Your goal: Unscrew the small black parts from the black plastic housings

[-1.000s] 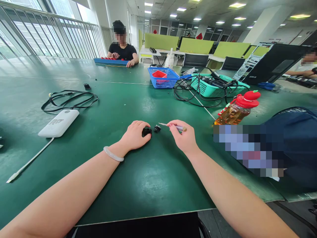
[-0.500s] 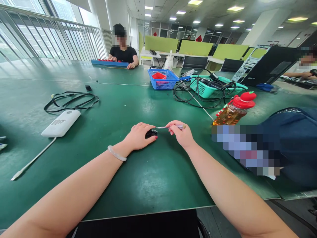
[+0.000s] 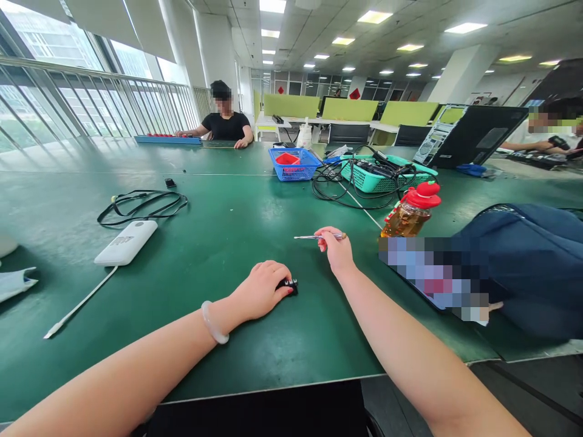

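In the head view, my left hand (image 3: 263,290) rests low over the green table (image 3: 255,352), its fingers and thumb closed round a small black part (image 3: 293,285) that shows lighter bits on top. My right hand (image 3: 337,249) pinches a thin metal screwdriver (image 3: 310,237) with a pale handle. The tool lies level, its tip pointing left. That tip is above and apart from the black part.
A white power bank (image 3: 127,244) and black cable lie left. Ahead are a blue basket (image 3: 296,171) and a green basket (image 3: 364,182) with cables. A bottle (image 3: 407,215), phone and dark bag stand right. A person (image 3: 226,126) sits across the table.
My left hand has come nearer with the black part. The screwdriver tip has parted from it, my right hand now farther away. The seated person's blue tray has shifted left.
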A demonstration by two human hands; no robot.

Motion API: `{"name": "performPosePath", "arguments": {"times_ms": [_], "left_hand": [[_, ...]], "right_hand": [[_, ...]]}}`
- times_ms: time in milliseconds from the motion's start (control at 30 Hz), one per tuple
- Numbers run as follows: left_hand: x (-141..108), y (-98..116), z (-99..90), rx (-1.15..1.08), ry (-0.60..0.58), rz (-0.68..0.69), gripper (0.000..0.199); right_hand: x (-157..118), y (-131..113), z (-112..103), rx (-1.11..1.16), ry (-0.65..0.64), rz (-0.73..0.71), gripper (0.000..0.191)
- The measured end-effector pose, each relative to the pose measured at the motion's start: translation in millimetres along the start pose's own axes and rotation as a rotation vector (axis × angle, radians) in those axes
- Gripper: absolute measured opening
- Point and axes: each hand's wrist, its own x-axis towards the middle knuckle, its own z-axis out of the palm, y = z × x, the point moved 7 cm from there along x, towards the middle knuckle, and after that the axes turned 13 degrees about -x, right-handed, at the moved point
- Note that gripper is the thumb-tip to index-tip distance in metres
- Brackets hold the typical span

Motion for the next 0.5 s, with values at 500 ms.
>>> {"name": "performPosePath", "arguments": {"times_ms": [500], "left_hand": [[-208, -117, -126.6, 0.197, 0.396, -0.414, 0.022]], "right_hand": [[-1, 0, 6, -0.019, -0.052, 0.012, 0.020]]}}
